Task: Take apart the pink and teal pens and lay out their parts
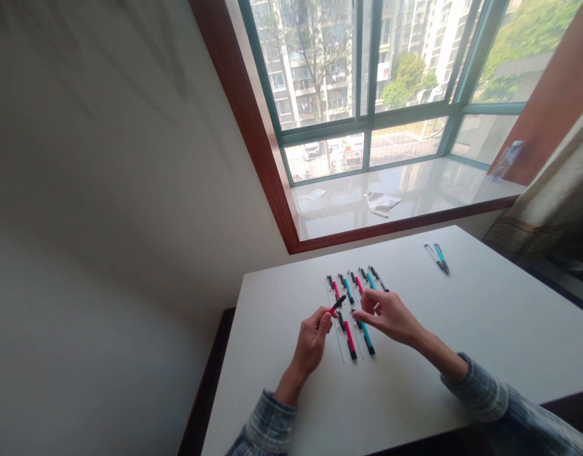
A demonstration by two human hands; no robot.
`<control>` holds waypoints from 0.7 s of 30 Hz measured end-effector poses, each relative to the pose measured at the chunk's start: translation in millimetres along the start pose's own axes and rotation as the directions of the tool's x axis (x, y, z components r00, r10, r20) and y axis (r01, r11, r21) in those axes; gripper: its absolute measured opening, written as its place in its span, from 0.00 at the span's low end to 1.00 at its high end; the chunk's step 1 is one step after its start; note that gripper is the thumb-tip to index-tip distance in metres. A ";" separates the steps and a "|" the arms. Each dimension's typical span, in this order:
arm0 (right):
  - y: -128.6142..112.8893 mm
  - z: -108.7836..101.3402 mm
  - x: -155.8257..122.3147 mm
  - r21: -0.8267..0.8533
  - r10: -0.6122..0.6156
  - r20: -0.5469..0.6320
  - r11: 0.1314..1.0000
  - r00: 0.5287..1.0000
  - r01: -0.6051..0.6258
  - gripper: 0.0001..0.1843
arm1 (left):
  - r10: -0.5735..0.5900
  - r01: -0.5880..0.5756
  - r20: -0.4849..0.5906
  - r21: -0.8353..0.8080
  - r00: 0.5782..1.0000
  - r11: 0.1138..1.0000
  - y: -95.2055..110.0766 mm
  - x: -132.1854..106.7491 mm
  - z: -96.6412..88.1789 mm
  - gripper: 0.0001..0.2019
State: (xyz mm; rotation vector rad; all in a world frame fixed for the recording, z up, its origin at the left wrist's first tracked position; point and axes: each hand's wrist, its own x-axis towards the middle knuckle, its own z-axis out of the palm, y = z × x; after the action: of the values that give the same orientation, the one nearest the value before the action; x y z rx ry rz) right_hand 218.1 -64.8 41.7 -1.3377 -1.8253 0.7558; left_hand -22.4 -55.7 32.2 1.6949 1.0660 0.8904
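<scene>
Over the white table (485, 316), the left hand (313, 341) pinches a red-and-black pen piece (339, 303) — the right hand (390, 315), thumb and fingers parted, hovers just right — and a careless brush might scatter the laid-out pen parts (350, 339) beneath.

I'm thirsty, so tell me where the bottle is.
In the head view, the bottle is at the upper right, at the right end of the windowsill, between the window and the curtain.

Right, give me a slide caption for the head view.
Left hand holds a pink-and-black pen piece over pen parts on a white table, right hand nearby.
</scene>
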 end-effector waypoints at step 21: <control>-29.1 18.0 4.1 0.024 -0.015 -0.093 1.000 0.996 0.017 0.22 | 0.001 -0.012 0.179 0.061 0.984 0.998 2.6 -3.2 2.5 0.21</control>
State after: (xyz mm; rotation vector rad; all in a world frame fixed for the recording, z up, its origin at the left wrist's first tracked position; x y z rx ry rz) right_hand 187.1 -69.8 56.0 -1.3197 -1.7460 0.6938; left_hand -20.7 -60.1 33.6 1.7942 0.9758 0.7000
